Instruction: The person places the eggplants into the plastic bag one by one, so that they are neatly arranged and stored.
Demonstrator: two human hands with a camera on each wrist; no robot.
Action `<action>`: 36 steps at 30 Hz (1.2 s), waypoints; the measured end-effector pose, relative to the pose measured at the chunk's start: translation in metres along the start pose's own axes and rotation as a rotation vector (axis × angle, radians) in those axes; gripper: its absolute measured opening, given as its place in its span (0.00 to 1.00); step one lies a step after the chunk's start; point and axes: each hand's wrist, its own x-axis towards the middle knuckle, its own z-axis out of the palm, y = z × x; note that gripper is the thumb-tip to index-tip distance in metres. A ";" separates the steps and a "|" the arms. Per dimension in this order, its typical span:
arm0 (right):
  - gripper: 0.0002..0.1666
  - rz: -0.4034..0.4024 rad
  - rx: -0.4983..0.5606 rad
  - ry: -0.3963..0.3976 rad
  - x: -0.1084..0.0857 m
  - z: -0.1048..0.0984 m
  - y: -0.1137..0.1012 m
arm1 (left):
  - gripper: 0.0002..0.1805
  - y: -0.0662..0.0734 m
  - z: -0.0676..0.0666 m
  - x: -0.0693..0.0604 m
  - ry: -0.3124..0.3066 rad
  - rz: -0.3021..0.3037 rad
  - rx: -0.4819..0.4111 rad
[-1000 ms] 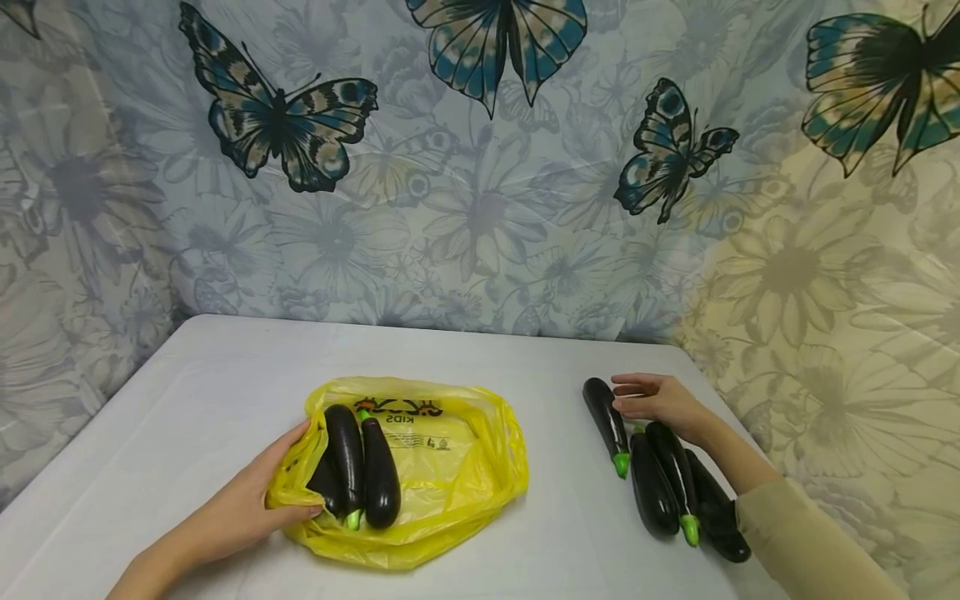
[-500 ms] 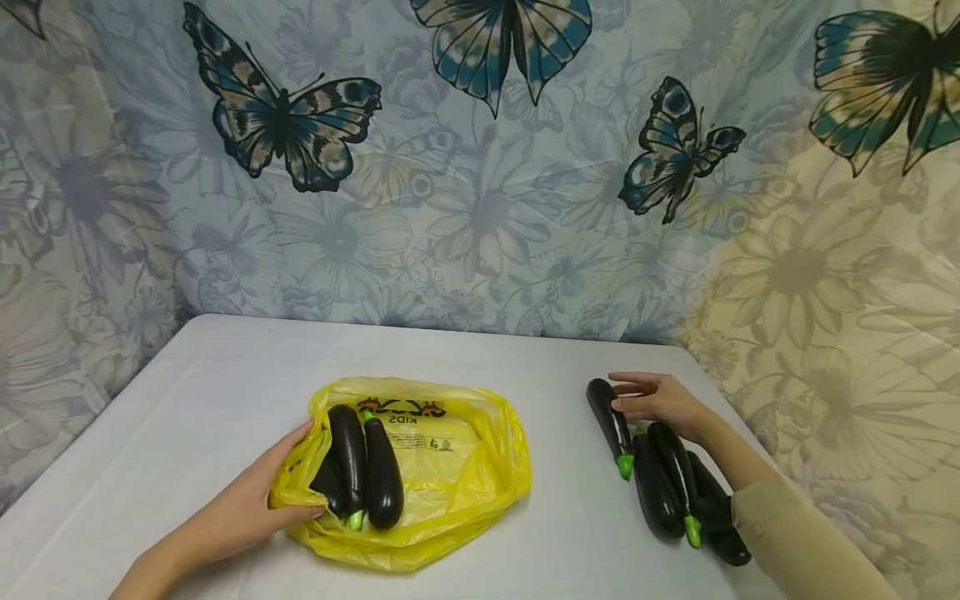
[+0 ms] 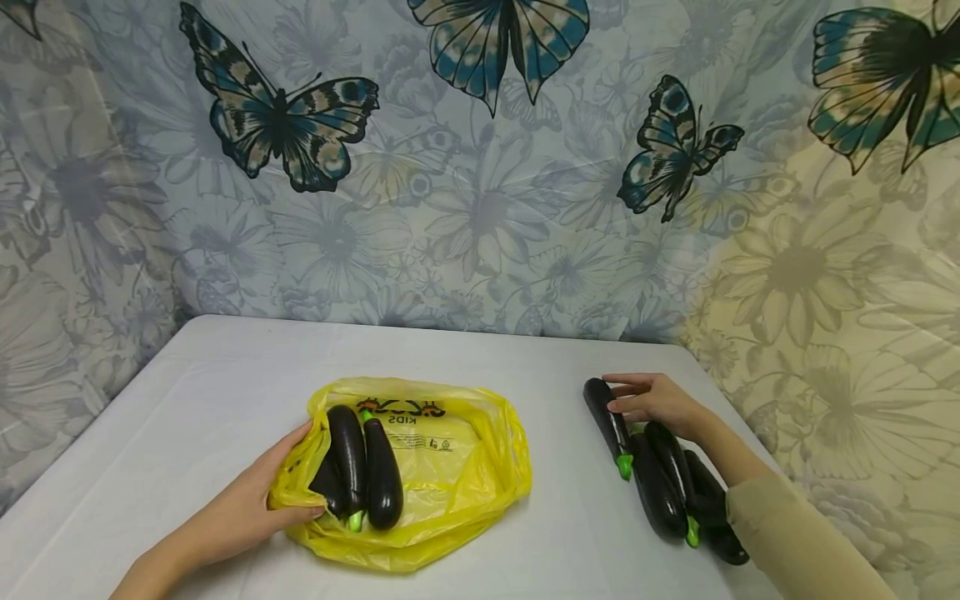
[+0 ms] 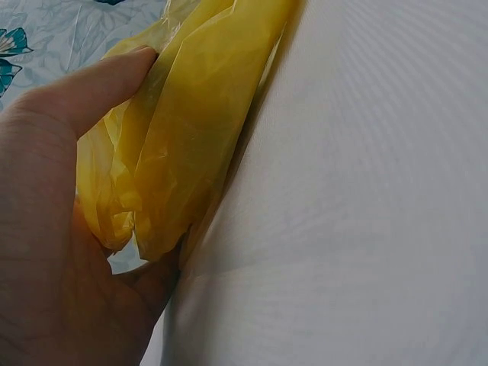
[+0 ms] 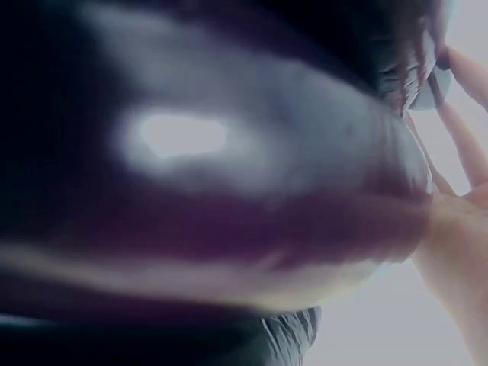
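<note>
On the right of the worktop (image 3: 555, 500), the right hand (image 3: 652, 398) has edged farther over the leftmost loose eggplant (image 3: 611, 429), its grip unclosed, thumb hidden from the head view. Across an open stretch, the left hand's (image 3: 247, 504) grip pinches the yellow bag (image 3: 465, 483), its third eggplant (image 3: 327, 485) mostly covered.

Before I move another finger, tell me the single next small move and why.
I'd probably curl the right hand round the leftmost loose eggplant: its fingertips are at that eggplant's upper end but look fairly straight, so the grip seems unformed. Meanwhile the left hand holds the edge of the yellow bag, where eggplants show inside.
</note>
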 end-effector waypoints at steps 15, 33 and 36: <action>0.40 0.029 0.018 0.022 0.001 0.008 -0.004 | 0.56 0.001 0.000 0.001 0.000 -0.004 -0.007; 0.40 0.020 0.028 0.068 -0.002 0.006 -0.009 | 0.56 0.000 0.001 0.001 0.002 -0.002 -0.004; 0.40 0.009 0.036 0.097 -0.002 0.005 -0.010 | 0.56 -0.001 0.001 0.001 0.002 0.000 -0.003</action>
